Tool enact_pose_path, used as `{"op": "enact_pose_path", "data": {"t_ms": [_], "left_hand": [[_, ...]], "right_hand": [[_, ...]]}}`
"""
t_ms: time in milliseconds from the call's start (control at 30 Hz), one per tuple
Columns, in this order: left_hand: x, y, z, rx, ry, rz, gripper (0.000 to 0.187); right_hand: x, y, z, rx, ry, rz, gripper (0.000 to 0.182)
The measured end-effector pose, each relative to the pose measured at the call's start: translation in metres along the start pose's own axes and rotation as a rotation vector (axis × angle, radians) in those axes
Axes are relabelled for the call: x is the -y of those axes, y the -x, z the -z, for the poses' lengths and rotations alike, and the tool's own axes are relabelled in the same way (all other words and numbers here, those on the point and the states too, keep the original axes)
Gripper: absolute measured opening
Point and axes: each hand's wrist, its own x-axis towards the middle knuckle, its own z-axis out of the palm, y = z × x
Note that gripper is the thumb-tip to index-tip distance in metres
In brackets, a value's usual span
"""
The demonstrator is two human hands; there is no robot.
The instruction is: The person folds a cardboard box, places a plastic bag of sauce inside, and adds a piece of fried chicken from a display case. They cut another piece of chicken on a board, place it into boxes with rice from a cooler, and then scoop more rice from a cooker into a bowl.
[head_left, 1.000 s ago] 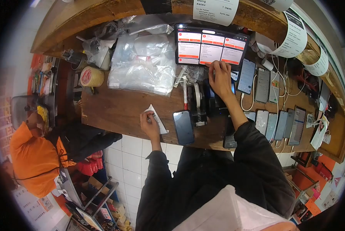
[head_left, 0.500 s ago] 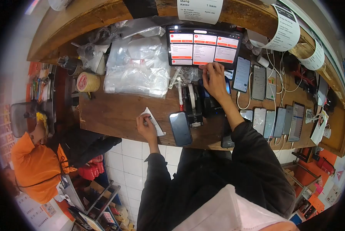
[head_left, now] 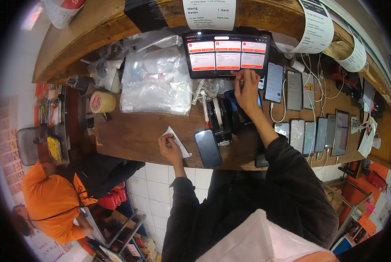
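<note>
My right hand (head_left: 248, 91) reaches over the desk, with bent fingers at the lower edge of a tablet (head_left: 184, 61) whose screen shows rows of white cards with orange-red buttons. Nothing is seen in that hand. My left hand (head_left: 171, 152) rests near the desk's front edge, its fingers curled on a small white paper slip (head_left: 183, 147) with dark print partly covered by them. A dark phone (head_left: 207, 148) lies just right of the slip. Beyond it stand a black tape dispenser (head_left: 221, 126) and a red-and-white pen (head_left: 206, 114).
A stack of clear plastic bags (head_left: 156, 87) and a tape roll (head_left: 103, 102) lie at the left. Several phones, including a lit phone (head_left: 274, 83), and white cables fill the right. Printed receipts (head_left: 210, 13) hang from the shelf above. A person in orange (head_left: 51, 201) is at the left.
The tablet's cards have shifted, and the partial bottom row has gone. My right hand stays by the screen's lower edge with its fingers slightly changed. The person in orange has lowered an arm.
</note>
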Motion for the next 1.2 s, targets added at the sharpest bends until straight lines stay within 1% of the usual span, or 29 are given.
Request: {"op": "enact_pose_path", "data": {"t_ms": [67, 167, 300, 367, 400, 467, 500, 533, 600, 667, 700, 733, 767, 800, 833, 867, 900, 933, 967, 1000, 1033, 1067, 1100, 1133, 1167, 1200], "left_hand": [[-0.002, 0.0, 0.0, -0.017, -0.027, -0.033, 0.012], [-0.002, 0.0, -0.002, -0.02, 0.031, -0.023, 0.012], [-0.01, -0.001, 0.002, 0.009, 0.014, -0.018, 0.015], [-0.007, -0.002, 0.0, -0.015, 0.058, -0.075, 0.02], [-0.004, -0.002, -0.002, -0.032, 0.054, -0.078, 0.02], [0.008, 0.002, -0.001, 0.0, 0.224, 0.01, 0.023], [0.012, 0.008, 0.0, -0.05, 0.432, 0.114, 0.024], [0.011, 0.014, 0.009, -0.075, 0.411, 0.086, 0.025], [0.004, 0.039, 0.035, -0.138, 0.251, 0.001, 0.026], [-0.024, 0.071, 0.07, -0.191, 0.444, 0.142, 0.027], [-0.043, 0.087, 0.097, -0.17, 0.308, 0.155, 0.029], [-0.057, 0.105, 0.121, -0.22, 0.308, 0.174, 0.029], [-0.068, 0.121, 0.146, -0.221, 0.4, 0.233, 0.03], [-0.07, 0.135, 0.169, -0.237, 0.497, 0.284, 0.031], [-0.067, 0.151, 0.193, -0.274, 0.727, 0.314, 0.037], [-0.077, 0.165, 0.211, -0.374, 0.717, 0.33, 0.037], [-0.097, 0.174, 0.24, -0.378, 0.464, 0.231, 0.04], [-0.115, 0.187, 0.273, -0.358, 0.198, 0.167, 0.043], [-0.13, 0.204, 0.302, -0.376, 0.243, 0.21, 0.045], [-0.141, 0.219, 0.327, -0.396, 0.297, 0.237, 0.047], [-0.149, 0.236, 0.354, -0.433, 0.417, 0.297, 0.047], [-0.153, 0.257, 0.38, -0.47, 0.543, 0.338, 0.047], [-0.152, 0.278, 0.402, -0.534, 0.525, 0.353, 0.047], [-0.149, 0.295, 0.423, -0.587, 0.535, 0.319, 0.047], [-0.141, 0.312, 0.448, -0.638, 0.541, 0.268, 0.047], [-0.133, 0.331, 0.473, -0.694, 0.523, 0.26, 0.047]], "right_hand": [[-0.002, -0.001, -0.001, -0.113, -0.067, -0.098, 0.01], [-0.005, 0.001, -0.004, -0.091, -0.072, -0.103, 0.009], [-0.006, 0.001, -0.005, -0.077, -0.082, -0.088, 0.009], [-0.006, 0.001, -0.005, -0.005, -0.105, -0.114, 0.015], [-0.007, 0.0, -0.004, -0.007, -0.118, -0.103, 0.015], [-0.008, 0.0, -0.006, 0.009, -0.101, -0.09, 0.014], [-0.011, 0.001, -0.008, 0.024, -0.075, -0.076, 0.013], [-0.011, 0.0, -0.006, 0.031, -0.085, -0.037, 0.01], [-0.011, -0.001, -0.008, -0.005, -0.073, 0.013, 0.006], [-0.011, 0.001, -0.008, 0.014, -0.114, -0.028, 0.004], [-0.011, 0.003, -0.006, -0.033, -0.2, 0.007, 0.004], [-0.005, 0.002, -0.004, -0.074, -0.287, 0.052, 0.005], [0.022, 0.009, 0.01, -0.129, -0.241, 0.095, 0.008], [0.041, 0.021, 0.015, -0.09, -0.334, 0.083, 0.009], [0.072, 0.039, 0.018, -0.041, -0.522, 0.026, 0.01], [0.104, 0.064, 0.022, 0.1, -0.704, 0.002, 0.011], [0.169, 0.087, 0.056, 0.344, -0.895, -0.07, 0.01], [0.208, 0.115, 0.072, 0.523, -0.869, 0.118, 0.009], [0.253, 0.138, 0.094, 0.733, -0.994, 0.262, 0.016], [0.293, 0.168, 0.111, 0.97, -1.138, 0.276, 0.024], [0.332, 0.192, 0.13, 1.09, -1.204, 0.431, 0.031], [0.365, 0.219, 0.148, 1.155, -1.234, 0.469, 0.031], [0.395, 0.242, 0.165, 1.284, -1.27, 0.504, 0.033], [0.419, 0.263, 0.176, 1.403, -1.297, 0.547, 0.036], [0.442, 0.285, 0.183, 1.429, -1.321, 0.599, 0.036], [0.461, 0.309, 0.191, 1.602, -1.327, 0.469, 0.039]]}}
